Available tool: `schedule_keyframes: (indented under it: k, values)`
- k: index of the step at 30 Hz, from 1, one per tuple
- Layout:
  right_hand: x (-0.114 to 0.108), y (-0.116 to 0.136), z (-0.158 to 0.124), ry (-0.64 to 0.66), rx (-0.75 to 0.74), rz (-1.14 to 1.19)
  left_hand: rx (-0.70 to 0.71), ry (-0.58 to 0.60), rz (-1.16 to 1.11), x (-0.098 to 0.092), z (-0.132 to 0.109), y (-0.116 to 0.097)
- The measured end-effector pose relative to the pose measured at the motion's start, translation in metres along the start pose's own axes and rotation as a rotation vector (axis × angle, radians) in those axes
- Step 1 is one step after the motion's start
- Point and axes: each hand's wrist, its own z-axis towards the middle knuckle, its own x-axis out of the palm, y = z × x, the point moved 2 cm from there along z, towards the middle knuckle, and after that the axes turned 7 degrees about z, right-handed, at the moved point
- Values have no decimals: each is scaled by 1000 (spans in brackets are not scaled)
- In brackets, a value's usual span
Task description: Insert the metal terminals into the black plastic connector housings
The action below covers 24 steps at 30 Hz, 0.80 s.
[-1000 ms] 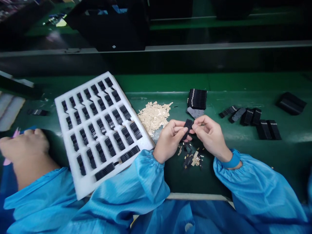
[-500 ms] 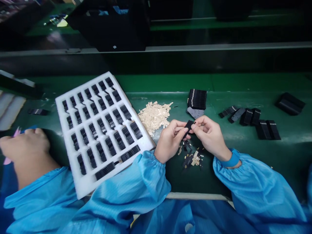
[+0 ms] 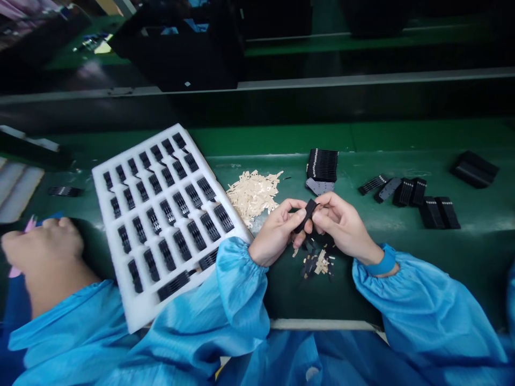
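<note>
My left hand (image 3: 277, 231) and my right hand (image 3: 343, 224) meet above the green bench, both pinching one small black part (image 3: 309, 208) between thumbs and fingers. Under them lies a scatter of black and tan scraps (image 3: 317, 262). A pile of tan strips (image 3: 253, 193) sits just left of my hands. To the left of that pile, a white foam tray (image 3: 120, 300) holds rows of black parts in its slots.
A stack of black parts (image 3: 323, 165) stands behind my hands, with more black parts (image 3: 418, 198) to the right and a dark block (image 3: 473, 169) at far right. Another person's hand (image 3: 42, 252) in a blue sleeve is at the left edge.
My two hands have shifted slightly while keeping hold of the black part. The view has tipped a little. The other person's hand has barely moved.
</note>
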Motion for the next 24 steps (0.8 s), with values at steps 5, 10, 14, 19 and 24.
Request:
schedule_keyframes:
  k: [5,10,14,19,24]
  values:
    - [1,1,2,29,39,-59,-62,21,-63,0,-1,-1]
    - [-13,9,3,-80,-15,-150,-65,-39,-36,-3,-1,-3]
    - [-13,15,1,-138,-115,-220,-73,-40,-22,-3,-1,-4]
    - [-10,11,0,-170,-169,-276,-71,-17,-3,-3,-1,-2]
    - [-11,7,0,-221,-138,-310,-78,4,-5,-2,-1,-2]
